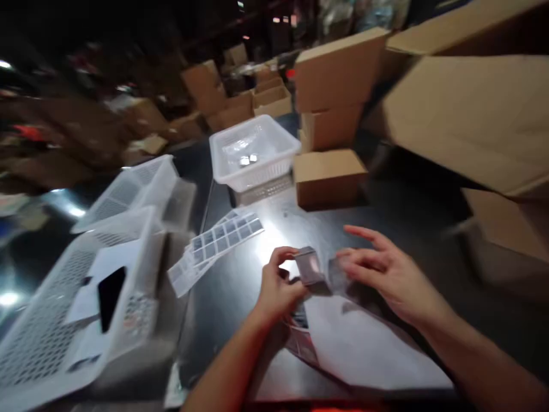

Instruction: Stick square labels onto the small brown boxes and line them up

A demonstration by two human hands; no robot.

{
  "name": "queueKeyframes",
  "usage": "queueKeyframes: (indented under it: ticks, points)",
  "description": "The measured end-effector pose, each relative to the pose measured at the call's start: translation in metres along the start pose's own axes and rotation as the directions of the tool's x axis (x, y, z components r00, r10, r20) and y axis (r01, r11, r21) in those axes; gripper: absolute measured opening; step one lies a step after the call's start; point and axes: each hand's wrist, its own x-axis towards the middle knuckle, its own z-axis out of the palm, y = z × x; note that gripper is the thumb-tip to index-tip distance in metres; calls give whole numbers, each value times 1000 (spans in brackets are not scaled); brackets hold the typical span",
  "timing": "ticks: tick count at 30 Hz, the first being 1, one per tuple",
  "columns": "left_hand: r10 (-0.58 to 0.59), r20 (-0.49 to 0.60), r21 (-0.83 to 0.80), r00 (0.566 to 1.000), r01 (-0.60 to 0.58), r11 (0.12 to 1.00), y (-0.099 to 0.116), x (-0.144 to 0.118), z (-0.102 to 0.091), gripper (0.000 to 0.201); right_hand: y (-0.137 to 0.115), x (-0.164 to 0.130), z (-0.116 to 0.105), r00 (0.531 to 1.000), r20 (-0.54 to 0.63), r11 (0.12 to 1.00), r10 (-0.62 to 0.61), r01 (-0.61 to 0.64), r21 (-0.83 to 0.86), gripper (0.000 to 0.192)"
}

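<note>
Nearest us, smooth white sheet (369,349) on dark, shiny desk (231,309). Over sheet's far end, our left hand (277,289) grips small glossy block (309,267) (boxy, squared edges) between thumb and fingers. Just beside, our right hand (390,274), fingers bent toward thumb at translucent piece (337,276); too blurred for us to tell whether pinched. Farther, overlapping flat strips (227,237), gridded with greyish rectangles. Beyond: blocky brown cardboard carton (330,178), ribbed white plastic tub (253,182).
</note>
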Motion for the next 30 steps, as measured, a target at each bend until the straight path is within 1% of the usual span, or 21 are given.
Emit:
queueKeyframes:
  ticks: [1, 2, 7, 10, 13, 17, 22, 30]
  points:
    - [33, -28, 42, 999, -32, 999, 0, -1, -1, 53, -4, -3, 1, 996, 60, 995, 67, -71, 68, 71]
    - [54, -19, 88, 998, -52, 995, -1, -1, -2, 52, -8, -4, 3, 994, 57, 989, 93, -99, 107, 74]
    - [131, 34, 203, 991, -135, 970, -14, -5, -4, 50, -14, -8, 16, 980, 125, 967, 156, -177, 181, 76]
    - [147, 43, 277, 988, -154, 949, -17, -9, -2, 50, -11, -11, 19, 979, 137, 967, 149, -174, 185, 74]
    - [123, 47, 321, 991, -132, 938, -16, -11, 0, 45, -9, -10, 20, 985, 112, 977, 130, -147, 156, 69]
    - [107, 38, 320, 994, -113, 941, -12, -13, 2, 45, -7, -9, 22, 987, 75, 982, 140, -148, 118, 70]
    - [118, 45, 331, 992, -126, 935, -10, -14, 1, 44, -5, -8, 23, 990, 65, 982, 125, -132, 133, 68]
    - [108, 38, 364, 993, -114, 924, -11, -13, 1, 44, -5, -8, 25, 988, 51, 980, 149, -154, 125, 68]
